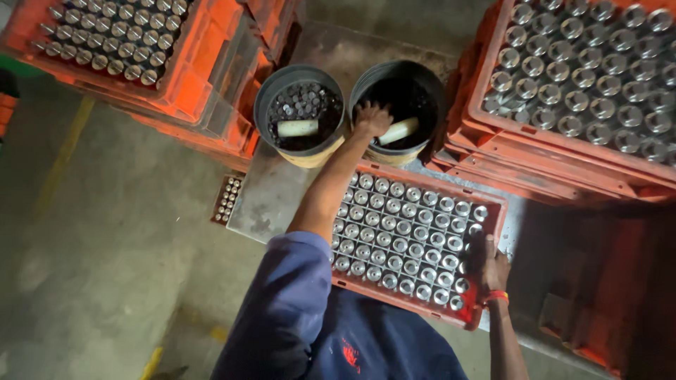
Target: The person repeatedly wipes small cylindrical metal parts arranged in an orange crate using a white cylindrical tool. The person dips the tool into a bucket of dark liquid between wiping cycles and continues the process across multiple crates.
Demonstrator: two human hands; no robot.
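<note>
Orange tray (493, 211) of metal cylinders (394, 239) as landmark; steadied at near right corner by right hand (493, 267), fingers curled on rim; beyond it, left hand (371, 118) dipped, closed, into right-hand dark bucket (429, 84); grip contents hidden.

Two buckets (299, 116) and stacked crates (577, 91) crowd the tray (493, 204); left floor (105, 246) open.

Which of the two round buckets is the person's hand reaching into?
The right-hand bucket, dark inside: the left hand is on its near-left rim. The other bucket, beside it, shows metal parts and has no hand at it.
</note>
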